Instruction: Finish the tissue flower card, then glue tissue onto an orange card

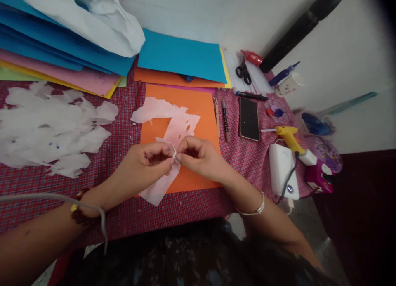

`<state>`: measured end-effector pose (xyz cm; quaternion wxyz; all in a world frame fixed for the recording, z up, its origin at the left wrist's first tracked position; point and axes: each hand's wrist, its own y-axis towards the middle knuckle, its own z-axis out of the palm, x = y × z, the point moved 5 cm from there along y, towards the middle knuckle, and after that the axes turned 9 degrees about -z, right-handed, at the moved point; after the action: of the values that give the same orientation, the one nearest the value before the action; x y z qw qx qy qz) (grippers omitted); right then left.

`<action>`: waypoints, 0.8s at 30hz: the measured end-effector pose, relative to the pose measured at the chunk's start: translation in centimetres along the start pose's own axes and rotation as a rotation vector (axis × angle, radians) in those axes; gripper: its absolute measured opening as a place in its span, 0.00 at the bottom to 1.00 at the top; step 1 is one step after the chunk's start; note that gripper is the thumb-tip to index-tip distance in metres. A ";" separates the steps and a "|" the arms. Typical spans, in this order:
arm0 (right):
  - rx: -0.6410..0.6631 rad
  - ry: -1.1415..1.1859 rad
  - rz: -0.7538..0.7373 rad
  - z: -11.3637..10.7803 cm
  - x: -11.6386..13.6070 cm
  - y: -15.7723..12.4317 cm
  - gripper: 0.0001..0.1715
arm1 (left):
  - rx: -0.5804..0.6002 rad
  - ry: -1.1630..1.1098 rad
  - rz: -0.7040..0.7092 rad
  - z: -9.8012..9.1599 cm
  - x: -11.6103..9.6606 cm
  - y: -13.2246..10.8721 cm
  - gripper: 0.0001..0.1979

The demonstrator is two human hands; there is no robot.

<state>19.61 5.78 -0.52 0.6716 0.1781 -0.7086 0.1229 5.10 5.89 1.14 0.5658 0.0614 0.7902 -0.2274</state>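
Note:
My left hand (154, 160) and my right hand (201, 158) meet over an orange sheet of paper (204, 102). Both are closed, thumbs and fingers pinching a small, crumpled piece of white tissue paper (175, 156) between them. Whether that piece joins the tissue below is hidden by my fingers. On the orange sheet lies a torn strip of white tissue (161, 109), with another strip (179, 127) that has small holes running down toward my hands. A flat white tissue end (159, 191) sticks out under my left hand, past the sheet's near edge.
Torn white tissue (49, 129) is heaped at the left, below stacked coloured sheets (62, 38). Right of the orange sheet are a pen (225, 121), a phone (249, 119), scissors (243, 72), a yellow glue gun (289, 138) and a white power bank (282, 166). A grey cable (62, 197) crosses my left forearm.

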 end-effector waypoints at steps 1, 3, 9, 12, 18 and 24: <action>0.000 0.004 0.002 0.0 0.0 0.0 0.09 | 0.003 -0.010 0.010 0.0 0.0 0.0 0.06; 0.003 0.015 0.014 0.0 0.0 0.1 0.10 | 0.011 -0.028 0.014 0.1 0.0 0.0 0.06; 0.020 0.021 0.037 0.0 -0.1 0.2 0.12 | 0.031 -0.013 -0.003 0.1 -0.2 -0.1 0.07; 0.027 0.018 0.042 0.1 -0.2 0.1 0.12 | 0.014 0.018 -0.001 0.0 -0.4 0.0 0.08; 0.023 0.004 0.075 0.0 -0.3 0.1 0.12 | 0.041 -0.024 -0.005 -0.1 -0.3 0.1 0.08; 0.041 0.026 0.052 0.2 -0.1 0.1 0.11 | 0.081 -0.022 -0.004 -0.3 0.2 0.1 0.12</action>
<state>19.43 5.82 -0.65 0.6736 0.1715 -0.7016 0.1571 4.85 6.11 1.02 0.5712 0.0801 0.7740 -0.2612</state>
